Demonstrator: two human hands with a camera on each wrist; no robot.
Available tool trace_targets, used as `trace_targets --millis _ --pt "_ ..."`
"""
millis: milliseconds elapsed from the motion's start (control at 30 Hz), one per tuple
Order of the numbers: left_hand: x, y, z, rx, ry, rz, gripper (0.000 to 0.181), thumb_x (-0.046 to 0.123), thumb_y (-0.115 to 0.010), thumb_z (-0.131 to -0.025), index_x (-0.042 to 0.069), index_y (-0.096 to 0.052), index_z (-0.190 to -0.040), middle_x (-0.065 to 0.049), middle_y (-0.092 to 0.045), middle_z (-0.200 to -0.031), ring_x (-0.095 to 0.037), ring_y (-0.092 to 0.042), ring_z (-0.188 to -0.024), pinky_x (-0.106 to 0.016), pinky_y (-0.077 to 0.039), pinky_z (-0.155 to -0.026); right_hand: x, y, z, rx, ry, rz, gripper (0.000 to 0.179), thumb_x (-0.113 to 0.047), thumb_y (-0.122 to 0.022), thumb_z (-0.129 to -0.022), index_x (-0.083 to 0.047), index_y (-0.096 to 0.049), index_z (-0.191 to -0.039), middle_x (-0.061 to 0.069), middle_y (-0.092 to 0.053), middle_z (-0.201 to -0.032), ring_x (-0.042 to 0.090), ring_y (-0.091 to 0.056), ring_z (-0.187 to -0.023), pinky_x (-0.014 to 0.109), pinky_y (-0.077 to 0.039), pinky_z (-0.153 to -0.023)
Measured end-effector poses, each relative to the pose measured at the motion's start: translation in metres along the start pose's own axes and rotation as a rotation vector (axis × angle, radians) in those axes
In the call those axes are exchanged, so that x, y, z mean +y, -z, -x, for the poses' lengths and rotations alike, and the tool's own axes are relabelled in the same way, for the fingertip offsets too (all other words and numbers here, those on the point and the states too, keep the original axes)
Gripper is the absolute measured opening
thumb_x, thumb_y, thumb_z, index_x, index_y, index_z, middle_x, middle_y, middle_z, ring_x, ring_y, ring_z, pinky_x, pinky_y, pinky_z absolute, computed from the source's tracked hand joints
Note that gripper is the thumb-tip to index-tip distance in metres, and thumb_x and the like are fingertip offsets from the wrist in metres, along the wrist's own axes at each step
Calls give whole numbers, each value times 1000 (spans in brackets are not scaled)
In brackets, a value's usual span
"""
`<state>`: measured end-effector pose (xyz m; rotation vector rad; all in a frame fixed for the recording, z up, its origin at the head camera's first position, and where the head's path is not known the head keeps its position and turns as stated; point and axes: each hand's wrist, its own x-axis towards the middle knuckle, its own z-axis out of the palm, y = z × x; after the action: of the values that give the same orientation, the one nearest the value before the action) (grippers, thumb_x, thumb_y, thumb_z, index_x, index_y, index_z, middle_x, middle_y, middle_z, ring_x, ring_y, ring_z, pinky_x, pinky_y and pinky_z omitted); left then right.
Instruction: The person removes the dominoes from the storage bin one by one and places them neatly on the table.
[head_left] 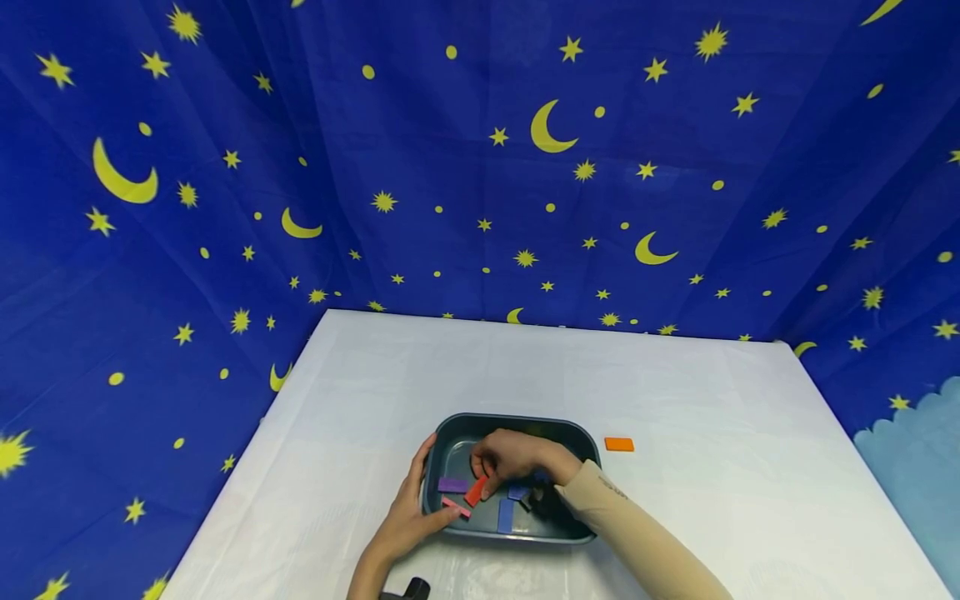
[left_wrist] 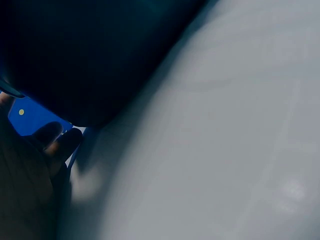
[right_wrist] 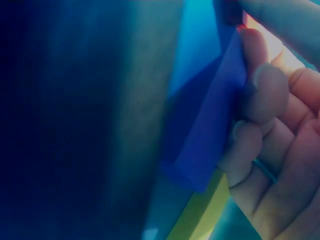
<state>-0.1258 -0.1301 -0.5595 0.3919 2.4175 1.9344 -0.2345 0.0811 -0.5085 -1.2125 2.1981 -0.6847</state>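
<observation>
A dark grey-green rectangular tub (head_left: 517, 416) stands on the table, with small flat blocks inside. My left hand (head_left: 408, 517) holds its left end, fingers along the outer wall and thumb over the near rim. Reaching into the tub, my right hand (head_left: 513, 457) pinches a red block (head_left: 476, 490) between thumb and fingers. Left of it lie a purple block (head_left: 452, 485) and a pink block (head_left: 455, 507), the pink one close to the left thumb. A blue block (head_left: 506, 517) lies nearer the front. The right wrist view shows another blue block (right_wrist: 210, 115) and a yellow block (right_wrist: 200, 210) beside the curled fingers.
An orange block (head_left: 619, 444) lies on the white table (head_left: 720, 467), outside the tub to the right. Part of a black object (head_left: 416, 588) shows at the bottom edge beside the left wrist. A blue curtain (head_left: 450, 150) with stars and moons surrounds the table's back and sides.
</observation>
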Motion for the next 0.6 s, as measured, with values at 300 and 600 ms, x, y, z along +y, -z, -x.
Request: trace_targets --millis 300,600 --pt "2 1 1 -8 49 7 99 20 -77 -74 36 -16 -151 -9 -35 -146 -28 -43 -119 -55 -34 -90 0 0 -1 -1 -39 28 29 -23 -86 -70 -16 -58 -73 -12 -50 -61 2 -48 -55 18 -40 -54" --pt "3 2 1 -13 39 15 99 18 -76 -75 36 -16 -151 -9 -36 -145 -28 -42 -120 -56 -33 -92 2 2 1 13 -40 -66 29 -20 -84 -72 -15 -56 -69 -13 -48 -60 1 -45 -56 18 -38 -54"
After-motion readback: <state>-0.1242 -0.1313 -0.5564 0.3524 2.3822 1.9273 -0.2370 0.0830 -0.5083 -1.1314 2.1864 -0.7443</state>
